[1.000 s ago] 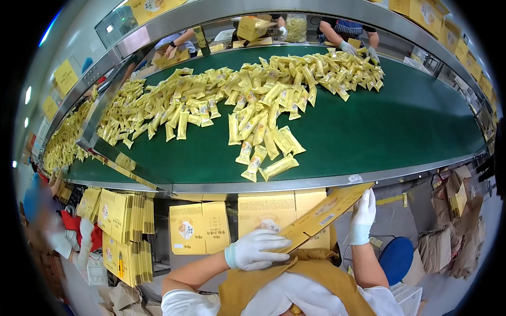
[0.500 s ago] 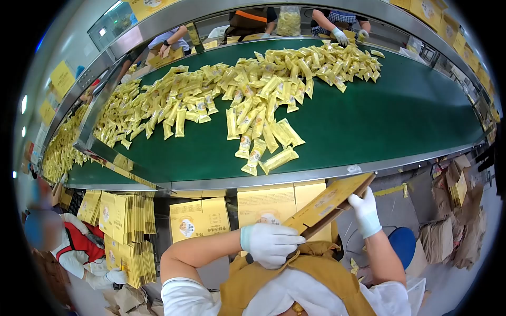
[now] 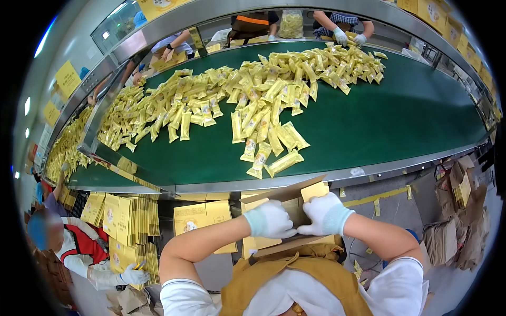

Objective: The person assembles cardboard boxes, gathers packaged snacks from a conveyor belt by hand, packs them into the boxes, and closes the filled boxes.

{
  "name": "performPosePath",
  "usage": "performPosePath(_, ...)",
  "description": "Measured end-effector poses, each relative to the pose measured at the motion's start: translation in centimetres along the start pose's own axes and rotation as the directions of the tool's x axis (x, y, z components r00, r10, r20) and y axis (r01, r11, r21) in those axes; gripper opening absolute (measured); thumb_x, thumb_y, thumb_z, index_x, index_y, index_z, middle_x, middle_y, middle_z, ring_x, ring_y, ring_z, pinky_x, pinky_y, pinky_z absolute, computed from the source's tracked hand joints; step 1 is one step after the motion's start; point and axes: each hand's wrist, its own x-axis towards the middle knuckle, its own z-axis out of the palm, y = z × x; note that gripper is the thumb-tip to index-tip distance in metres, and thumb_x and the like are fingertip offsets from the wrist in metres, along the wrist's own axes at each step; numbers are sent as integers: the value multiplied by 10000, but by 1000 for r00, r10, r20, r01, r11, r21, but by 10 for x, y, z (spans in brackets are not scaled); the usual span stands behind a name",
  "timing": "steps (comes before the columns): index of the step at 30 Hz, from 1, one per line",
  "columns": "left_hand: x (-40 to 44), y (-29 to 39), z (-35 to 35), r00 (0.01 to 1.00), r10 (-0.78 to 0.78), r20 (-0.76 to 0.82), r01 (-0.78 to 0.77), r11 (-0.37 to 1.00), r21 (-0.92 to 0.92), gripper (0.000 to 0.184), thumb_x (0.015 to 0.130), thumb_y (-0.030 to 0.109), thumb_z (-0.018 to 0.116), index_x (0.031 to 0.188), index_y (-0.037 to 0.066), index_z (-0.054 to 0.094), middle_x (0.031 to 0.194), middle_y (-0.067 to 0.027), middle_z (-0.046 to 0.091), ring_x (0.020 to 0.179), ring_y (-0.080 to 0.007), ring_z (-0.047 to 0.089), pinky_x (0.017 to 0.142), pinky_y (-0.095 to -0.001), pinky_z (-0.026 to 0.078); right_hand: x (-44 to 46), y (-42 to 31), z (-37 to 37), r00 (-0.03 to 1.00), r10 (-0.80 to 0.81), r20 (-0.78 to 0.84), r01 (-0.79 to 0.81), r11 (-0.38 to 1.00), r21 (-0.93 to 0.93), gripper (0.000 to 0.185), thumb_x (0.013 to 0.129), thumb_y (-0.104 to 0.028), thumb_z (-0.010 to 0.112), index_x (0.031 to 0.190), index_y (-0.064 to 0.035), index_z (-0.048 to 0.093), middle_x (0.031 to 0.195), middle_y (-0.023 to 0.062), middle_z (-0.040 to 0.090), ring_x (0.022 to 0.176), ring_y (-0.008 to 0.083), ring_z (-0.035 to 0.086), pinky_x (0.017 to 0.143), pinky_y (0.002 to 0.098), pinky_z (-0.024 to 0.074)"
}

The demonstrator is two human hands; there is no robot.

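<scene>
A yellow carton [image 3: 292,208] is opened out in front of my apron, its grey-brown inside showing. My left hand [image 3: 271,220], in a white glove, has its fingers bent over the carton's left part. On the carton's right part lies my gloved right hand [image 3: 322,215], thumb pointing inward and fingers closed on the cardboard near a raised yellow flap. The two hands nearly meet at the middle. Beyond them, yellow wrapped packets [image 3: 261,116] are heaped on the green conveyor belt [image 3: 390,121]. Flat cartons [image 3: 197,218] lie to the left of my left hand.
A metal rail [image 3: 226,187] edges the belt. Stacked flat cartons [image 3: 124,221] stand at left, beside a co-worker in a red vest [image 3: 87,239]. Gloved hands of another person [image 3: 348,38] are at the belt's far side. Brown paper [image 3: 440,242] lies at right.
The flat, slanted carton has been opened out and lowered. My right hand has moved left and in toward my left hand. The co-worker at left has reached to the carton stack.
</scene>
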Motion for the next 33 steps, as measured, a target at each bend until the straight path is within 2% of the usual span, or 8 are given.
performPosePath(2,10,-1,18,963,-100,250,113,993,-39,259,896,345,635,724,155,668,714,-53,638,710,-229,622,733,-383,455,3,-6,-19,990,13,139,-17,999,28,765,770,-681,700,1060,26,666,946,206,689,925,353,693,858,445,540)
performPosePath(7,-6,11,-5,732,-81,-677,382,871,309,586,790,307,729,1334,129,605,1223,-90,585,1129,-281,562,1028,-440,430,-35,29,-15,984,-176,6,153,869,471,1003,684,-561,862,1366,76,493,1279,253,565,1165,341,609,1004,406,495)
performPosePath(11,-8,18,-22,711,-451,-539,435,885,-166,585,775,292,770,1297,86,604,1121,-124,636,1022,-328,620,949,-440,482,-40,21,34,852,228,-470,94,818,567,1216,638,-424,941,1506,77,252,1475,253,370,1283,377,511,1079,447,442)
performPosePath(15,-11,20,-37,886,-452,-103,356,806,-473,688,807,402,755,1385,93,544,1257,-224,600,1167,-401,579,1005,-515,440,-20,16,73,751,533,-390,-129,697,705,1421,580,-463,961,1549,88,81,1508,310,289,1441,444,279,1197,466,294)
performPosePath(22,2,45,-26,885,-466,8,466,884,-38,1098,704,698,706,1574,147,325,1574,-351,234,1437,-544,247,1120,-664,206,-5,26,76,839,439,-323,144,393,908,1103,823,-385,824,1552,88,145,1489,270,414,1379,369,442,1160,434,369)
performPosePath(26,-11,35,-43,870,-486,-77,460,858,-227,1119,712,598,748,1577,71,274,1567,-356,238,1423,-526,279,1112,-604,270,-8,68,98,825,561,-69,392,-480,785,561,1064,-343,462,1450,60,403,1444,298,489,1323,355,529,1116,454,440)
performPosePath(30,-31,16,-35,712,-599,-366,187,665,-723,1095,765,373,746,1587,-27,144,1593,-290,248,1458,-421,302,1178,-451,291,-4,133,228,698,615,-366,283,233,930,461,1079,-281,459,1438,8,449,1403,226,551,1245,309,590,1074,414,476)
performPosePath(33,-20,10,14,668,-649,-363,-373,130,-919,905,902,298,632,1595,-12,139,1603,-209,292,1446,-282,377,1184,-378,336,-7,87,207,718,689,-98,602,-545,584,423,1074,-225,469,1437,-9,449,1266,197,651,1187,251,622,979,354,516)
